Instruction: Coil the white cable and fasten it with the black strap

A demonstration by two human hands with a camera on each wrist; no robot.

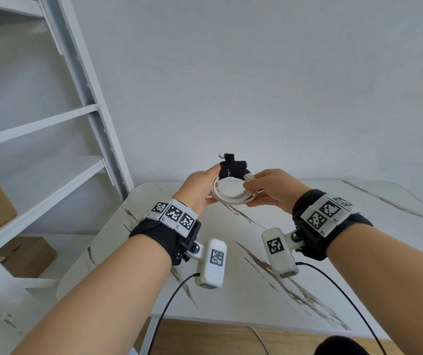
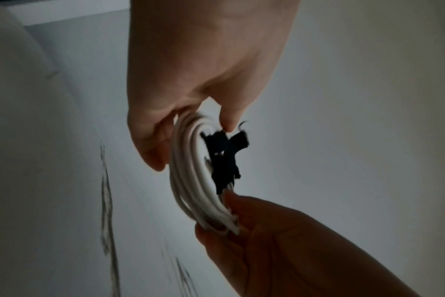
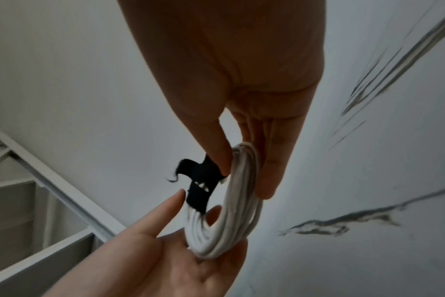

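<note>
The white cable [image 1: 233, 198] is wound into a small coil and held in the air above the table's far edge. A black strap [image 1: 232, 167] is wrapped round the coil's far side, with a loose tab sticking up. My left hand [image 1: 206, 188] grips the coil's left side; in the left wrist view the coil [image 2: 191, 180] runs between its thumb and fingers, beside the strap [image 2: 224, 158]. My right hand [image 1: 251, 194] pinches the coil's right side. In the right wrist view its thumb presses the coil [image 3: 231, 211] next to the strap [image 3: 198, 184].
A white marble-patterned table [image 1: 307, 226] lies below the hands, its far edge against a plain wall. White shelving [image 1: 51, 124] stands at the left with cardboard boxes [image 1: 26, 254] on it. Black wires [image 1: 169, 303] hang from the wrist cameras.
</note>
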